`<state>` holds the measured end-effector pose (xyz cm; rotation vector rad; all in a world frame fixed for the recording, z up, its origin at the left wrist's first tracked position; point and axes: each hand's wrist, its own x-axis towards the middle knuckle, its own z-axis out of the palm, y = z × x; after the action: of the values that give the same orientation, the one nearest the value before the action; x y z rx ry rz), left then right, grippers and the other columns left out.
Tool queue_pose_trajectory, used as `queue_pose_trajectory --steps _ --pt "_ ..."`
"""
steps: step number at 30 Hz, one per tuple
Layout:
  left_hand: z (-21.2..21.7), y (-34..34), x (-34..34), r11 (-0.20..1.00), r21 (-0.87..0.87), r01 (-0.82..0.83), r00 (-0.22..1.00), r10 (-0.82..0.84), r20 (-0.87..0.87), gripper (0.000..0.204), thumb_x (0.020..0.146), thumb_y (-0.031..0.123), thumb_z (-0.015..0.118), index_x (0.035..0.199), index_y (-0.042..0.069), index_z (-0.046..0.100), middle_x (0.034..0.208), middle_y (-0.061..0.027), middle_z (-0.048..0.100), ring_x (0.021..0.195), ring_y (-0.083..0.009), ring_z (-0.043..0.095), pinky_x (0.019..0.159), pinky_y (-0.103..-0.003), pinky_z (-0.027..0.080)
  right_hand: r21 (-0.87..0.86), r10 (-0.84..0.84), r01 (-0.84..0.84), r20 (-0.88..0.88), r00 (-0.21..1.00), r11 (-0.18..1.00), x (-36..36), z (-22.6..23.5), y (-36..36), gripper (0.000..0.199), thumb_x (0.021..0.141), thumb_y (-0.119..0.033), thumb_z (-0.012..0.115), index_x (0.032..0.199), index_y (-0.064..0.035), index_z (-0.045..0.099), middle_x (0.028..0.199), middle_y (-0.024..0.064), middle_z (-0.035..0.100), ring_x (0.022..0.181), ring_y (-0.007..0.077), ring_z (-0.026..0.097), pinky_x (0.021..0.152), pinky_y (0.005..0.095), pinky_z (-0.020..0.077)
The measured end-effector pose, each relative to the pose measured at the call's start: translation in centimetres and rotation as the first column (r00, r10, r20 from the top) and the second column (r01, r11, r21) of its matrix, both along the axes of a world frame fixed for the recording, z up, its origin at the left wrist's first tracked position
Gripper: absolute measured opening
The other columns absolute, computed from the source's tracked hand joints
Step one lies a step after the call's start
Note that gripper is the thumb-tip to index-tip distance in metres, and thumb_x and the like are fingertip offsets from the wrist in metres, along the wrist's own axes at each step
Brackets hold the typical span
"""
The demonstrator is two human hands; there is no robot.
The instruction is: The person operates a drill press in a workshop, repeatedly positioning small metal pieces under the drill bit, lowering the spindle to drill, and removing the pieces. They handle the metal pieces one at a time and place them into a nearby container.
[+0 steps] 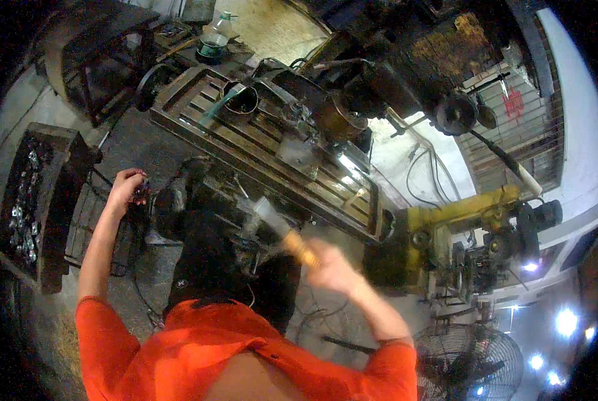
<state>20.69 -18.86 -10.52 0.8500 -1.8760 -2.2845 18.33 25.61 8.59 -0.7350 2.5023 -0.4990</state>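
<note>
Hammer point(279, 230) swung in the right hand point(332, 267) before a milling machine, blurred by motion.

Largest is the milling machine's slotted table point(245, 144), running diagonally across the middle, with a dark metal cup point(242, 99) standing on it and the machine head point(406, 67) above it to the right. A yellow machine point(459, 217) stands just right of the table's end, and a floor fan point(469, 361) sits lower right. At far left a tray of small metal parts point(28, 200) rests apart. The right hand is closed around the hammer's wooden handle, its head near the table's front edge. The left hand point(128, 190) is curled around a small dark part point(142, 194) below the table's left end.
</note>
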Motion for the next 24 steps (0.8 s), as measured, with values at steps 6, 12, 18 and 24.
queue_pose_trajectory --steps 6,12,18,24 --pt "2.1 2.4 -1.0 1.000 0.003 0.015 1.000 -0.015 0.003 0.024 0.077 0.013 0.050 0.096 0.000 0.051 0.070 -0.0089 0.053 0.041 -0.0176 0.052 0.034 -0.026 0.040 0.267 -0.129 0.331 -0.570 0.812 0.905 -10.6 -3.7 1.0 0.030 0.064 -0.029 0.057 0.068 0.0000 0.058 0.069 0.0210 0.060 0.070 0.0374 0.060 0.066 0.0434 0.0489" --pt "3.2 3.0 -1.3 0.992 -0.021 0.122 0.988 -0.123 -0.092 0.026 0.075 0.011 0.048 0.097 -0.003 0.050 0.065 -0.0103 0.054 0.041 -0.0184 0.052 0.034 -0.027 0.038 0.036 -0.398 0.505 -0.567 0.721 0.863 -16.5 -4.9 -1.1 0.033 0.065 -0.031 0.057 0.074 0.0008 0.061 0.077 0.0240 0.061 0.076 0.0381 0.060 0.071 0.0427 0.0488" --pt "2.3 2.5 -0.5 0.986 -0.103 0.130 0.991 -0.127 0.036 0.029 0.074 0.010 0.049 0.099 -0.003 0.051 0.077 -0.0109 0.056 0.051 -0.0179 0.056 0.036 -0.027 0.041 0.120 -0.273 0.377 -0.497 0.824 0.918 -18.3 -4.4 2.5 0.034 0.066 -0.032 0.058 0.074 0.0008 0.061 0.076 0.0231 0.061 0.073 0.0389 0.060 0.069 0.0423 0.0494" --pt "4.1 5.7 -1.6 0.960 -0.192 0.202 0.977 -0.211 -0.028 0.035 0.072 0.011 0.051 0.105 -0.002 0.052 0.082 -0.0100 0.054 0.050 -0.0171 0.054 0.038 -0.028 0.044 0.247 -0.089 0.264 -0.550 0.830 0.933 -18.1 -4.6 2.7 0.023 0.068 -0.028 0.056 0.068 -0.0060 0.063 0.086 0.0199 0.061 0.078 0.0356 0.061 0.067 0.0415 0.0503"
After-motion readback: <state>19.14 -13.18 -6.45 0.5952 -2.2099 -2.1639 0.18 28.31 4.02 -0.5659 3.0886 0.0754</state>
